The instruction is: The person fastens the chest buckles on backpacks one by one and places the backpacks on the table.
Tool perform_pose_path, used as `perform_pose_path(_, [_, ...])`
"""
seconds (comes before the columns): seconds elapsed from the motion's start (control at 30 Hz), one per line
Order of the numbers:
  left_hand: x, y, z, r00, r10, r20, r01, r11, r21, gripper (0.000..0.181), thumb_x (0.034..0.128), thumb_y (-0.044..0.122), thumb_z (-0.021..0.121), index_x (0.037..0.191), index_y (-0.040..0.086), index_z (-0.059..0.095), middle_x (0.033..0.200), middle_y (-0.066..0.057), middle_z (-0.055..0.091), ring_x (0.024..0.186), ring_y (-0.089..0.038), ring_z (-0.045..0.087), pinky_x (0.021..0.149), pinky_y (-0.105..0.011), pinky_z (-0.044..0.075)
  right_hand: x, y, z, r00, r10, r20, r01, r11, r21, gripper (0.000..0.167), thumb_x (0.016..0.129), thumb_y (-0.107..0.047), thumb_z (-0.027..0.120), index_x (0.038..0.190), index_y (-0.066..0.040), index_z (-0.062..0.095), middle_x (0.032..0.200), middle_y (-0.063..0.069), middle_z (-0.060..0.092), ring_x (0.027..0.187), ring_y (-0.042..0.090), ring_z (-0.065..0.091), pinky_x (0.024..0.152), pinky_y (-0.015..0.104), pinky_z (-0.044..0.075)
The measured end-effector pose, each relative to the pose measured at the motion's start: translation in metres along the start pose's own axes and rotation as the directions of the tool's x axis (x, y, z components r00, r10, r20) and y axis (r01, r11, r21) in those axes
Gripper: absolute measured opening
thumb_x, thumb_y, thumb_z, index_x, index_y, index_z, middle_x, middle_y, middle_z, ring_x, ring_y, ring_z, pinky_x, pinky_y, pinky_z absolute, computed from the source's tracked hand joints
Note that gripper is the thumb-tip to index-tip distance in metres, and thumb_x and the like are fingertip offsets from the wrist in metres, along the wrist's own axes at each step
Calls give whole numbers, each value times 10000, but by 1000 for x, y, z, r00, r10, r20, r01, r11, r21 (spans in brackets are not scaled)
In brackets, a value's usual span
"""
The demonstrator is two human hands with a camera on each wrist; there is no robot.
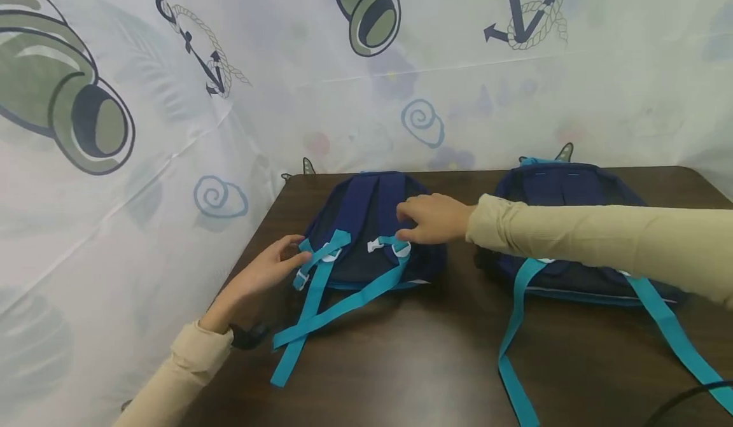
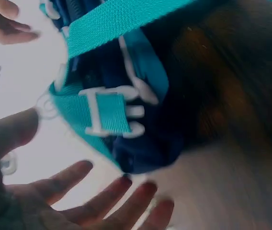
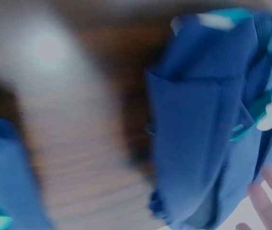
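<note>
A dark navy backpack (image 1: 366,214) lies on the table with its shoulder-strap side up and turquoise webbing straps (image 1: 343,309) crossed in front. My left hand (image 1: 260,280) is at its left side, next to a short turquoise strap with a white side-release buckle (image 2: 109,112). In the left wrist view its fingers are spread, apart from the pronged buckle part. Above the backpack's right side hovers my right hand (image 1: 433,218), fingers loosely bent, near another white buckle (image 1: 375,245). In the blurred right wrist view, the fingers (image 3: 270,196) appear beside the navy fabric, gripping nothing visible.
A second navy backpack (image 1: 567,185) lies to the right, partly behind my right forearm, its turquoise straps (image 1: 515,350) trailing toward the front. The brown table (image 1: 435,363) meets a printed cloth (image 1: 275,83) behind and at left. A black cable (image 1: 681,398) crosses the lower right corner.
</note>
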State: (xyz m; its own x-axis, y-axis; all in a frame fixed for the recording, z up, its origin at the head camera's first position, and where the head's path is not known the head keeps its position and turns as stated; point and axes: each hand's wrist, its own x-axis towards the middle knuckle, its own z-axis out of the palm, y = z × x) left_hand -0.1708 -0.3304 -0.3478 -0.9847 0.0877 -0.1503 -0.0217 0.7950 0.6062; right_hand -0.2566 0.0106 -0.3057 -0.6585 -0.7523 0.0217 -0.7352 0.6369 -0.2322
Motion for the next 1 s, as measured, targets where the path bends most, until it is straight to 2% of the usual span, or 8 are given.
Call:
perform_pose_path(0.2, [-21,-4,30,992,25,-124,8,967,253,624,896,434,716,1348,47,525,1124,-181,633,849,-260,620,689,-420,536,25,1,12,986,-84,142,104,985,-136,350,939,-362,676,1127,-67,696,1024,64,672,912,213,608,809,397,510])
perform_pose_path(0.3, [-19,-7,46,981,61,-182,-6,959,284,414,879,325,753,1182,71,632,820,-70,664,610,-151,538,516,-312,443,31,-1,26,984,-91,154,121,973,-195,289,936,-328,684,1082,-81,716,968,54,643,853,207,569,747,375,464])
perform_pose_path(0.4, [-20,-11,49,957,127,-262,-55,962,266,305,887,235,749,1130,66,676,758,-41,675,559,-123,508,483,-292,407,35,-4,37,984,-117,131,142,969,-201,214,938,-267,682,1039,-81,719,963,64,642,854,220,571,745,374,458])
perform_pose_path(0.6, [-22,-8,21,897,196,-396,-185,981,65,346,954,284,689,1232,78,671,994,-81,747,843,-205,695,737,-311,570,41,-5,40,986,-127,107,149,961,-233,221,969,-289,644,1064,-95,689,1020,62,644,935,235,581,811,401,467])
perform_pose_path(0.7, [-12,1,5,876,188,-443,-249,965,-83,376,967,339,663,1254,95,660,1029,-104,733,891,-199,694,774,-228,561,42,-6,33,986,-138,93,157,959,-235,228,981,-306,625,1061,-102,688,1015,56,638,932,232,575,806,400,460])
perform_pose_path(0.77, [-2,11,-2,865,181,-467,-297,936,-188,395,967,360,658,1258,92,658,1083,-101,730,913,-156,693,787,-190,555,43,-7,27,985,-154,79,168,960,-224,232,991,-310,611,1064,-102,683,1010,54,633,929,228,571,798,394,453])
perform_pose_path(0.93, [34,42,-4,847,254,-467,-455,801,-389,408,1012,302,593,1331,49,582,1255,-125,685,1075,-191,696,880,-284,579,41,-9,14,984,-174,37,178,967,-182,239,1005,-309,594,1081,-95,669,991,50,616,911,221,567,767,379,436])
perform_pose_path(1.0, [50,51,1,842,345,-414,-493,805,-330,397,1037,256,547,1382,58,542,1259,-157,676,1089,-261,689,831,-271,584,39,-9,10,984,-175,22,176,969,-171,236,1008,-309,590,1079,-96,665,979,44,608,902,215,565,761,373,430])
